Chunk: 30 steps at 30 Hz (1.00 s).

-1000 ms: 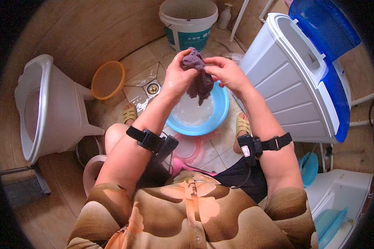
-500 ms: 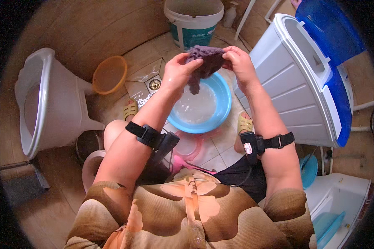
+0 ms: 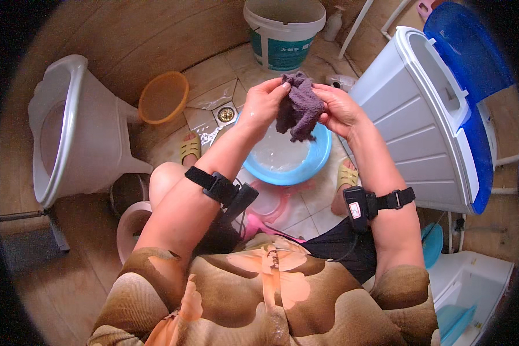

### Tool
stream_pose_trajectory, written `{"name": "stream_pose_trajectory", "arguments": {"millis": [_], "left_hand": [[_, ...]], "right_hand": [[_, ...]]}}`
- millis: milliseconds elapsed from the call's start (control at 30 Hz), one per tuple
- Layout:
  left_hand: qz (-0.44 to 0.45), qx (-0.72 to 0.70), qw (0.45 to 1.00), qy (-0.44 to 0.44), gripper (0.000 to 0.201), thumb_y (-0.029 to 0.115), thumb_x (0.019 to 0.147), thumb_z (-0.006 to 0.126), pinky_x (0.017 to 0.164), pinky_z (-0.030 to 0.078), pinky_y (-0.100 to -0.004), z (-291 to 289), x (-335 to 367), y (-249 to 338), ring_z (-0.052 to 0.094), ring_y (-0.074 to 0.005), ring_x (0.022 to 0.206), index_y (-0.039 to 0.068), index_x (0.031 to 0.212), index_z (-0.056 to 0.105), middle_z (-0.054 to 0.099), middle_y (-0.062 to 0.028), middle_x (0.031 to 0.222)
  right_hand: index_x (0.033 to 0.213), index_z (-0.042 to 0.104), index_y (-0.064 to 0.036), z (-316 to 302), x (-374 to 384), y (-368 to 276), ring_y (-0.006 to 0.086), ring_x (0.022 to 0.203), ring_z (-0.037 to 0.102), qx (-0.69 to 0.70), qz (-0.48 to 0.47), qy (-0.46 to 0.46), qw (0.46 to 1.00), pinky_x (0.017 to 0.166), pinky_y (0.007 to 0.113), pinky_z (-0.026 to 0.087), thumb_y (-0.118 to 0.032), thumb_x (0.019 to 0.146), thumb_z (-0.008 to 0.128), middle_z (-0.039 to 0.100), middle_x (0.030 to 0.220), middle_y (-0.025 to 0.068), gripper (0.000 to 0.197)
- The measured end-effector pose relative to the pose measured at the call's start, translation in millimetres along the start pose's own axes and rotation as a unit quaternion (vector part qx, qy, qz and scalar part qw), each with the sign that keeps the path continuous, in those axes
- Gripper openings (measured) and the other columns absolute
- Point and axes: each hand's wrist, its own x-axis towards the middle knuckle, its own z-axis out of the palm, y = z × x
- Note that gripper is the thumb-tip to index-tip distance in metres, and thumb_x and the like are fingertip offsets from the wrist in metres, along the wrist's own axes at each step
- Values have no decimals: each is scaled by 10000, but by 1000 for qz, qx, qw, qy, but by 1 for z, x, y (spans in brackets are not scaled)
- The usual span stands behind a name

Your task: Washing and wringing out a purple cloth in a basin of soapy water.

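Observation:
A dark purple, fuzzy cloth hangs bunched between my two hands, above a light blue basin. My left hand pinches its upper left part between thumb and fingers. On the other side my right hand grips the right edge, fingertips partly hidden by the folds. Cloudy whitish water lies in the basin. Part of the basin's far rim is covered by the cloth and my hands.
A large white and green bucket stands beyond the basin. At right is a washing machine with a raised blue lid. To the left are an orange basin, a floor drain and a white plastic chair.
My hands have drawn closer together, and the cloth, stretched between them before, now hangs bunched and lower. The whole view has shifted slightly.

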Motion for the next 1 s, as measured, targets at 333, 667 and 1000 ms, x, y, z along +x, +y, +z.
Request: {"name": "stream_pose_trajectory", "arguments": {"millis": [333, 667, 1000], "left_hand": [[12, 20, 997, 68, 296, 211, 899, 511, 747, 442, -263, -5, 2, 1, 559, -125, 849, -3, 1099, 558, 621, -48, 951], [32, -16, 993, 112, 260, 151, 896, 508, 723, 448, -238, -8, 2, 2, 575, -115, 813, -27, 1072, 576, 635, -69, 928], [18, -27, 985, 170, 280, 203, 913, 474, 675, 477, -272, -27, 8, -1, 584, -148, 770, -15, 1072, 545, 620, -72, 889]], "right_hand": [[870, 565, -137, -10, 4, -5, 105, 701, 534, -64, -117, 160, 978, 629, 256, 405, -207, 795, 589, 594, 818, -18, 106], [848, 514, -45, -5, 6, -14, 113, 727, 538, 63, -291, 127, 946, 684, 249, 458, -46, 779, 593, 564, 809, 30, 104], [736, 533, -30, -22, 18, -22, 69, 590, 452, -317, -356, 284, 832, 547, 230, 406, -151, 707, 687, 520, 648, -3, 198]]}}
